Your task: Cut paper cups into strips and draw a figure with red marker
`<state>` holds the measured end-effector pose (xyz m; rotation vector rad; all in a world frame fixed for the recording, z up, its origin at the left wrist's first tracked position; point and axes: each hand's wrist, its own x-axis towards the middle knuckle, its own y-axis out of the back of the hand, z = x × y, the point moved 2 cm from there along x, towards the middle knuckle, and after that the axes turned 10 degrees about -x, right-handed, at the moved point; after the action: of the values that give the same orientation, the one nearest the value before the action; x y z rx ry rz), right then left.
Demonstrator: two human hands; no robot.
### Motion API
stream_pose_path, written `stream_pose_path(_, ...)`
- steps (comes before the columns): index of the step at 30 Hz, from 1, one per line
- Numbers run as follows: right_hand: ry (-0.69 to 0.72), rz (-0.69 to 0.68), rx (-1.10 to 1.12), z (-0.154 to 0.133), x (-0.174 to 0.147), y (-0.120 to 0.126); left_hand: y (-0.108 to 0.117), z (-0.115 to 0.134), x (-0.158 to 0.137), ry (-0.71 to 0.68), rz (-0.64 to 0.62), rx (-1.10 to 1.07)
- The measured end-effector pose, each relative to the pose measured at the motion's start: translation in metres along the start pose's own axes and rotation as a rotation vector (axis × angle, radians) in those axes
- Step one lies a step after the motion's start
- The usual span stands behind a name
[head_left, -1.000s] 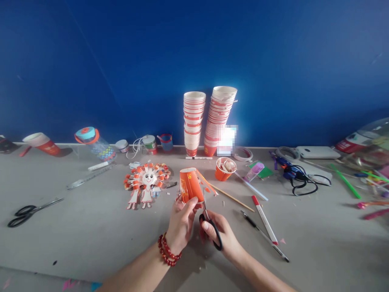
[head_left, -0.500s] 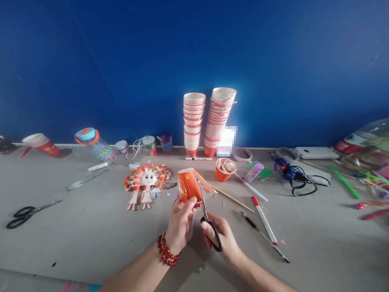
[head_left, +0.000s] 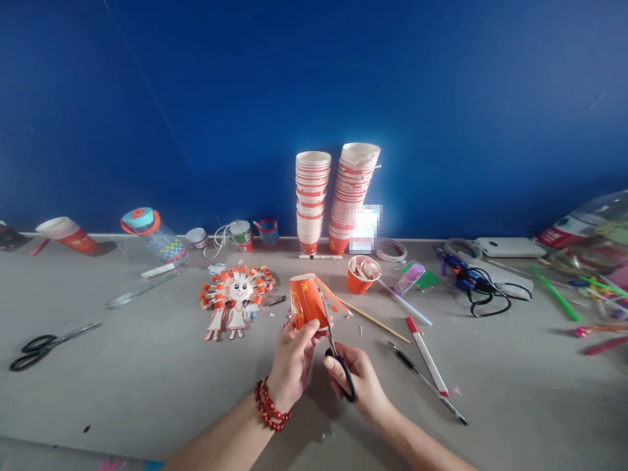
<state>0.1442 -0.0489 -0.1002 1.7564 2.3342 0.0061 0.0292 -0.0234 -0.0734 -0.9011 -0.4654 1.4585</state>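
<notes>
My left hand [head_left: 292,362], with a red bead bracelet on its wrist, holds an orange paper cup [head_left: 306,302] above the grey table, mouth pointing away. Thin strips hang loose from the cup's right side. My right hand [head_left: 360,383] grips black-handled scissors [head_left: 335,356]; their blades reach up into the cup's wall. A paper doll [head_left: 236,294] with an orange-and-white fringed halo lies flat just left of the cup.
Two tall stacks of paper cups [head_left: 333,196] stand at the blue wall. An orange cup of scraps [head_left: 362,273], a wooden stick, pens [head_left: 426,353] and a glue gun [head_left: 471,280] lie to the right. Spare scissors [head_left: 44,342], a ruler and jars sit to the left.
The scissor blades have slid a little further up into the cup wall, and my left hand has turned the cup slightly. Nothing else on the table moved.
</notes>
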Motion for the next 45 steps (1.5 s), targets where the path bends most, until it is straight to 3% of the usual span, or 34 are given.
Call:
stream_pose_path(28, 0.027, 0.043, -0.115, 0.007, 0.001, 0.002, 0.002, -0.001, -0.003, -0.031, -0.01, 0.029)
stream_pose_path(33, 0.03, -0.058, -0.04, 0.003, 0.002, 0.003, 0.002, 0.0, 0.001, -0.036, -0.02, -0.058)
stream_pose_path(38, 0.089, -0.124, -0.107, -0.006, 0.0, 0.004, 0.003, 0.004, 0.006, -0.175, -0.024, -0.057)
stream_pose_path(45, 0.087, -0.15, -0.114, -0.005, 0.002, 0.004, 0.013, -0.001, 0.004, -0.127, 0.027, 0.02)
